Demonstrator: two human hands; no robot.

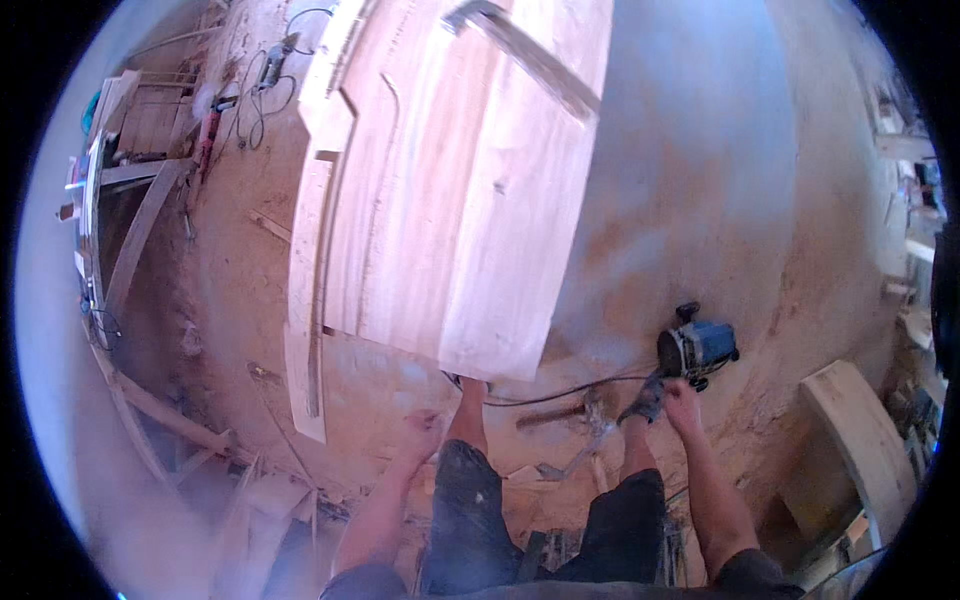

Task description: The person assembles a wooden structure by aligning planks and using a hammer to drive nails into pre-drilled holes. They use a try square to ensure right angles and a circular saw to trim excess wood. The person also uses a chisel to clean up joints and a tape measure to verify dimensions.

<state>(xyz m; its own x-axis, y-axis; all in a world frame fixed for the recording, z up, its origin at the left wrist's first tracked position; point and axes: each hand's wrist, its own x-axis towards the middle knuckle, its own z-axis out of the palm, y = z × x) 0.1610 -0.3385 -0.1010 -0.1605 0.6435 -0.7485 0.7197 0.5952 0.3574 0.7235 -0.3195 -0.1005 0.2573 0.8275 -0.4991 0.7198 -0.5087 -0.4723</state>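
1. Far left: wooden frame (150, 215), small items along its edge; any markings on them too small to read.
2. Left, upper floor: red tool (209, 135), then grey tool (271, 66), with looped cables around them.
3. Left of centre: long notched wood strip (307, 270), lying along the panel's left side; its lower end projects past the panel.
4. Left hand (425, 432): over the floor, left of the left leg, below the panel's lower edge and apart from it. Blurred; cannot tell whether fingers are spread or pressed together.
5. Centre: pale wooden panel (450, 240), running from the upper picture edge down to just above the left foot. Surface marks: a thin curved line and a small dark spot, neither lettering.
6. Metal bar (535, 65): slants across the panel's upper part, bent end at left.
7. Black cord (600, 382): runs over the dusty floor toward the blue tool.
8. Right hand (683, 405): just below the blue power tool, beside the right shoe (645, 400). Fingers appear curled inward; cannot tell whether they pinch anything.
9. Blue power tool (708, 343): on the floor, black base facing left. Lettering, if any, unreadable at this size.
10. Far right: thick pale board (862, 435), tilted.
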